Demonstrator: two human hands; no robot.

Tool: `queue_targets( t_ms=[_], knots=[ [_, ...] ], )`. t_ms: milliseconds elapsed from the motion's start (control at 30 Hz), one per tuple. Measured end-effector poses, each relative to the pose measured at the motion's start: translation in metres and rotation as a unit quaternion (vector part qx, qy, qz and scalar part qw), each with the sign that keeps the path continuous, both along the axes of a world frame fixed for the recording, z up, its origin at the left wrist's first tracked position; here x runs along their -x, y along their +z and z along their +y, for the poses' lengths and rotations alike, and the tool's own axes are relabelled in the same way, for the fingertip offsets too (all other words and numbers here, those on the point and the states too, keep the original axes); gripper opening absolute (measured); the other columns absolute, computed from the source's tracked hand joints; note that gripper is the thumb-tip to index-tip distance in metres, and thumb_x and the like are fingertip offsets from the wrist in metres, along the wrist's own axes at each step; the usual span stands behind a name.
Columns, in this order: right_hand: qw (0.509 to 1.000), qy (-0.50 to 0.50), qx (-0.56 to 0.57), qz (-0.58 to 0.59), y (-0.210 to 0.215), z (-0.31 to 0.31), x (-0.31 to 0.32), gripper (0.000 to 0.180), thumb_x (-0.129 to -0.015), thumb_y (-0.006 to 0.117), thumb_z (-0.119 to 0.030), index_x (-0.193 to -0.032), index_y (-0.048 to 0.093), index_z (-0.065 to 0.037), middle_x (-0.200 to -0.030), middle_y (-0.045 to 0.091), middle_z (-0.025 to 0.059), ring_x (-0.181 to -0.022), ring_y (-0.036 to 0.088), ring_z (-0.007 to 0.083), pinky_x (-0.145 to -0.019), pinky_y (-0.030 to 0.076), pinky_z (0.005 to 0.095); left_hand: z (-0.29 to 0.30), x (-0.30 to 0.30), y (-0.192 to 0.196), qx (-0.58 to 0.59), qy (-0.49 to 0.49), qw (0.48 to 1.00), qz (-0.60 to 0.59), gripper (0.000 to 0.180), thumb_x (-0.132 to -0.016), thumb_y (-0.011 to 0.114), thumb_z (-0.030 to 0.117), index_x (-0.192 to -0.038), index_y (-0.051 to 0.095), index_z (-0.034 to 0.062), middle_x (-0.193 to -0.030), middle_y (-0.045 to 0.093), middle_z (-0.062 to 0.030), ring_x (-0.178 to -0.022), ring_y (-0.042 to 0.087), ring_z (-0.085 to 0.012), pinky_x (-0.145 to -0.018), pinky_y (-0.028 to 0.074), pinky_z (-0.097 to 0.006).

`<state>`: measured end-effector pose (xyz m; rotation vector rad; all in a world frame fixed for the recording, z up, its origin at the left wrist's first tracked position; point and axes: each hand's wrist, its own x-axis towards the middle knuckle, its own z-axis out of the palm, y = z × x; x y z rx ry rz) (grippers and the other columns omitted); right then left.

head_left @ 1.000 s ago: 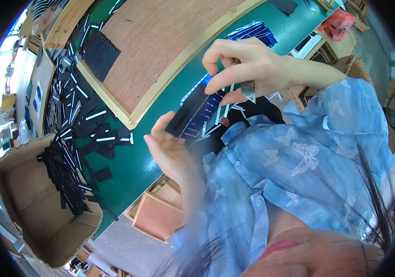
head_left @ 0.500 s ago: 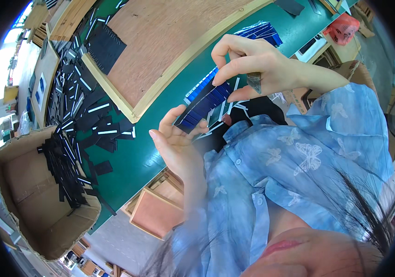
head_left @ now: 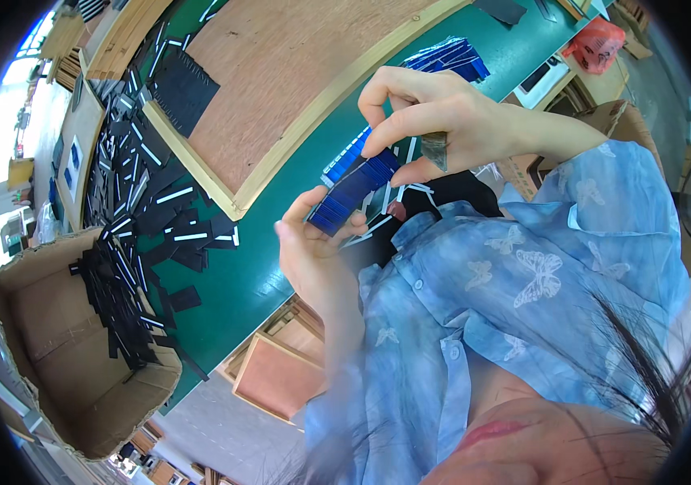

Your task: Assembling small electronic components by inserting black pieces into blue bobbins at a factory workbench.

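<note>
A dark blue segmented strip (head_left: 349, 198) is stretched at a slant between my two hands, above the green table's near edge. My left hand (head_left: 317, 255) grips its lower end, thumb and fingers closed round it. At the upper end my right hand (head_left: 450, 113) pinches it between thumb and fingers. A small grey, flat piece (head_left: 436, 150) is tucked against the palm side of my right hand; its kind is unclear. Just behind the strip lies a row of blue pieces with white edges (head_left: 345, 158). Thin white strips (head_left: 418, 190) lie by my lap, on dark cloth.
A wood-framed board (head_left: 281, 89) covers much of the green table (head_left: 224, 311). Beyond my right hand stands a bundle of blue strips (head_left: 450, 58). Black and white scraps (head_left: 147, 174) heap at the left, spilling into a cardboard box (head_left: 54, 323). A red bag (head_left: 596, 47) sits at upper right.
The strip has tilted, so more of its broad blue face shows. My right hand has shifted slightly left and down; my left hand's thumb has moved in toward the strip.
</note>
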<state>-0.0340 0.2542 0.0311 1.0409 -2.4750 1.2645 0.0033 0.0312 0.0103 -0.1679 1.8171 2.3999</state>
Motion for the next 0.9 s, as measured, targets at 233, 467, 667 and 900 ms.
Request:
queue_targets(
  t_ms=[233, 467, 667, 900],
  knots=[
    [0.999, 0.011, 0.036, -0.037, 0.000, -0.002, 0.003, 0.029, -0.064, 0.078, -0.013, -0.090, 0.068, -0.012, -0.095, 0.053, 0.0019, -0.081, 0.057, 0.0201, -0.067, 0.047, 0.0305, 0.004, -0.004, 0.010, 0.006, 0.018, 0.999, -0.026, 0.028, -0.097, 0.048, 0.018, -0.108, 0.054, -0.0071, -0.086, 0.061, -0.0158, -0.065, 0.062, -0.0186, -0.057, 0.054, -0.024],
    [1.000, -0.018, -0.001, -0.018, 0.006, -0.004, -0.004, 0.025, -0.065, 0.077, -0.020, -0.087, 0.068, -0.012, -0.094, 0.053, 0.0011, -0.079, 0.058, 0.0194, -0.063, 0.046, 0.0317, 0.002, 0.000, 0.010, -0.020, 0.003, 0.999, -0.044, 0.029, -0.097, 0.047, 0.020, -0.107, 0.054, -0.0069, -0.086, 0.061, -0.0157, -0.065, 0.061, -0.0185, -0.057, 0.054, -0.024],
    [0.998, -0.037, -0.055, 0.016, 0.013, -0.006, -0.009, 0.025, -0.064, 0.077, -0.021, -0.085, 0.066, -0.013, -0.094, 0.052, 0.0007, -0.071, 0.058, 0.0193, -0.055, 0.045, 0.0334, 0.002, 0.000, 0.010, -0.008, 0.002, 0.999, -0.047, 0.030, -0.097, 0.047, 0.020, -0.108, 0.053, -0.0067, -0.086, 0.061, -0.0161, -0.064, 0.061, -0.0180, -0.057, 0.054, -0.024],
    [0.998, -0.036, -0.047, 0.030, 0.012, -0.009, -0.007, 0.025, -0.064, 0.077, -0.020, -0.084, 0.065, -0.012, -0.092, 0.051, 0.0008, -0.069, 0.058, 0.0197, -0.053, 0.044, 0.0337, -0.001, 0.001, 0.013, -0.028, 0.000, 0.998, -0.056, 0.030, -0.097, 0.048, 0.020, -0.109, 0.053, -0.0067, -0.087, 0.061, -0.0161, -0.066, 0.061, -0.0178, -0.058, 0.054, -0.023]
  ],
)
